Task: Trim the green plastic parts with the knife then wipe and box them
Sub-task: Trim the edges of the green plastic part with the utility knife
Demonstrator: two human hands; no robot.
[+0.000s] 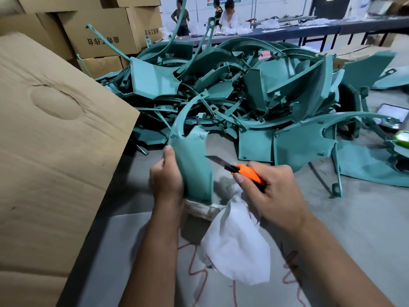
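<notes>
Work table point(365, 229): grey top, dusty, red scribble marks near front edge.

Open carton point(55, 151) at L, brown corrugated, flap w/ oval punch-out raised toward camera; inside hidden, contents cannot be told.

Pile of green plastic parts point(254, 89) across table centre and R: curved arcs, flat panels, thin strips w/ mounting tabs, all tangled, loose on table top.

Stacked cartons point(104, 34) behind pile at L, closed. Printed black characters on side faces, upside down, not legible enough to read.

Second table point(309, 29) at rear w/ white items on top; three persons point(230, 16) standing beside it.

White cloth point(239, 247) crumpled on table, below and between hands; upper end tucked under held part.

Held green part point(194, 169): curved panel w/ long arc strip rising from top, upright, lower end resting on cloth.

L hand point(166, 178): fingers wrapped round L edge of held part, thumb up along edge.

R hand point(272, 196): fingers curled tight round knife point(243, 171), orange handle, thumb on slider. Blade extended, pointing L, tip just beside R edge of held part; contact cannot be told.

Small tray point(394, 114) at far R edge, contents unclear.
</notes>
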